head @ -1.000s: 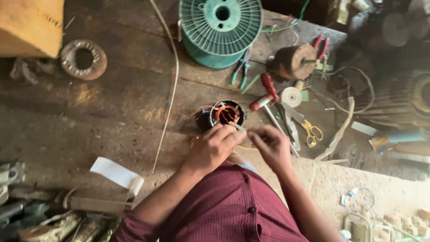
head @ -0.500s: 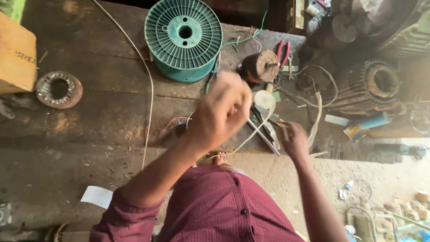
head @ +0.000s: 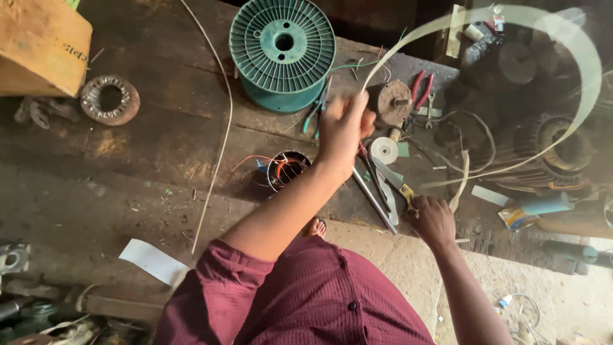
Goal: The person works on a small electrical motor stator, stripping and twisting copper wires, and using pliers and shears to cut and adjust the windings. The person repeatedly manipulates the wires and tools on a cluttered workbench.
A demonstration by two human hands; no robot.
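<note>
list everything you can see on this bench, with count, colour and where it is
wire spool: 1, green, top centre of bench
stator: 1, dark with copper windings, centre, beside left forearm
metal ring: 1, rusty, upper left
wooden box: 1, tan, top left corner
pale strip: 1, cream, looping from left hand across the right side
tape roll: 1, white, right of left hand
pliers: 1, red handles, upper right
scissors: 1, yellow handles, at right hand
paper slip: 1, white, lower left
left hand: raised, gripping pale strip
right hand: on scissors, grip unclear
</note>
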